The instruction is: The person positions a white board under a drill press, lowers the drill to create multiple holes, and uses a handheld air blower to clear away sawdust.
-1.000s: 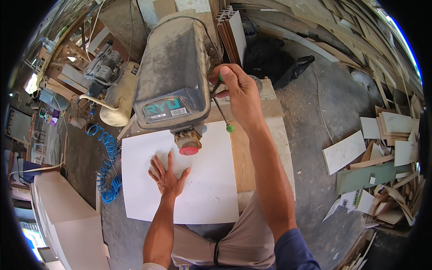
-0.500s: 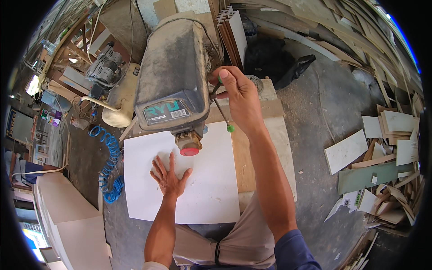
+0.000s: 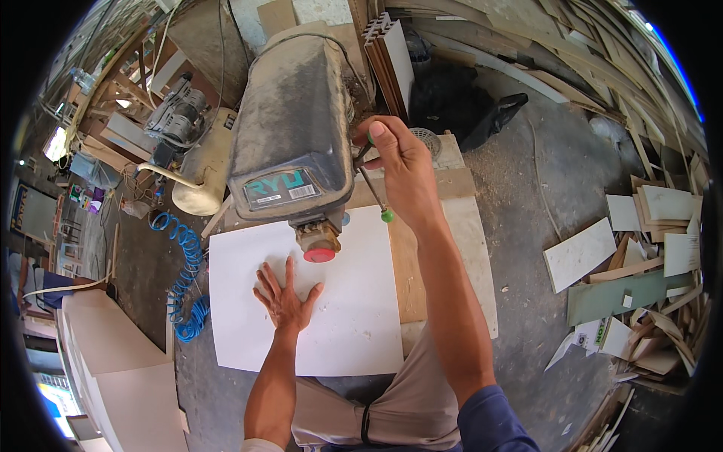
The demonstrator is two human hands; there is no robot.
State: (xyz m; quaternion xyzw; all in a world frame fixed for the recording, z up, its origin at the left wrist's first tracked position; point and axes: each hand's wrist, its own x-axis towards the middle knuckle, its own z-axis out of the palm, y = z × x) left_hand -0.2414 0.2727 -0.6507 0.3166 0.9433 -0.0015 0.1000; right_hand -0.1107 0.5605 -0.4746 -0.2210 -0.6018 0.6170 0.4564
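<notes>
A dusty grey drill press point(image 3: 290, 143) stands over a white board point(image 3: 354, 301) that lies on its wooden table point(image 3: 459, 226). My left hand point(image 3: 285, 297) lies flat on the white board with fingers spread, just below the red-tipped chuck point(image 3: 318, 247). My right hand point(image 3: 403, 166) grips the feed lever point(image 3: 374, 192) at the machine's right side; one lever arm with a green knob point(image 3: 387, 216) sticks out below the hand.
A blue coiled air hose point(image 3: 184, 279) hangs at the left beside a cream compressor tank point(image 3: 203, 177). White panels point(image 3: 113, 369) stand at the lower left. Board offcuts point(image 3: 648, 248) are piled on the dusty concrete floor at the right. A black bag point(image 3: 482, 124) lies behind the machine.
The camera view has drawn closer to the machine. My right hand has stayed on the feed lever and my left hand has stayed flat on the white board.
</notes>
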